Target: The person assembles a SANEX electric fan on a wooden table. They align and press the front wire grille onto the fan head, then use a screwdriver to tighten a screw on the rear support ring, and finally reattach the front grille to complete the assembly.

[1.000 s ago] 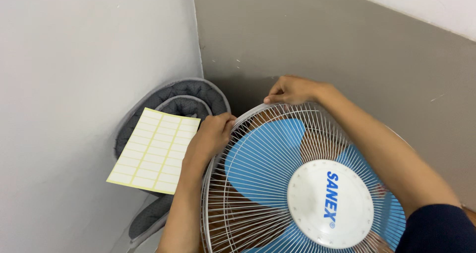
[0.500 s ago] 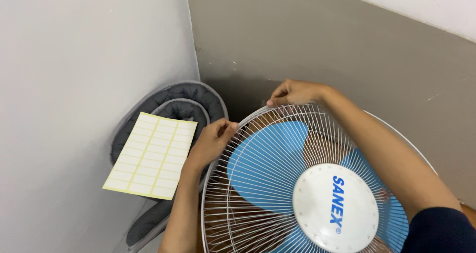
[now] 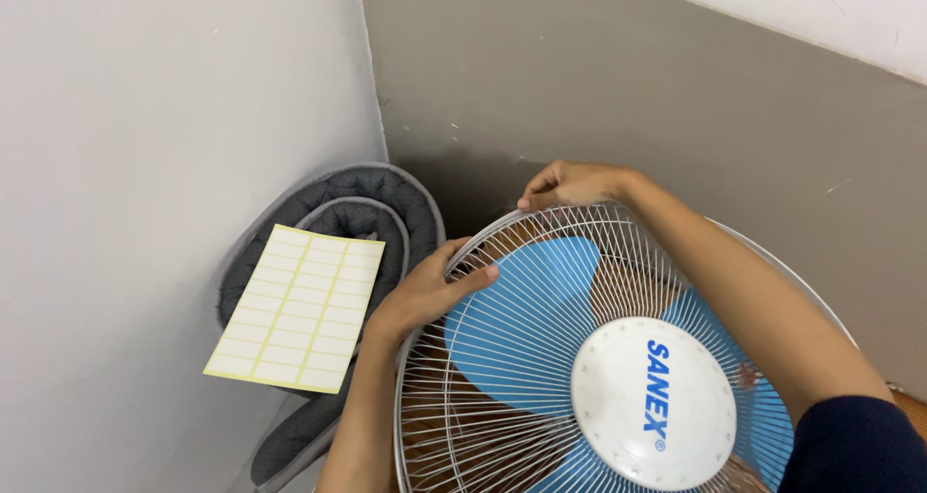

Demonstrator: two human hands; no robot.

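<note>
The fan's wire guard stood in the corner, with blue blades behind it. The left hand clasped its rim; the right hand pinched the top edge. Left of both grips lay a label sheet on a rolled grey mat.

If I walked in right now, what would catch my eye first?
Probably the fan at lower right, with blue blades behind a white wire grille. The left hand and the right hand both grip the grille's upper rim. To the left, a sheet of blank labels lies on a rolled grey mat.
</note>
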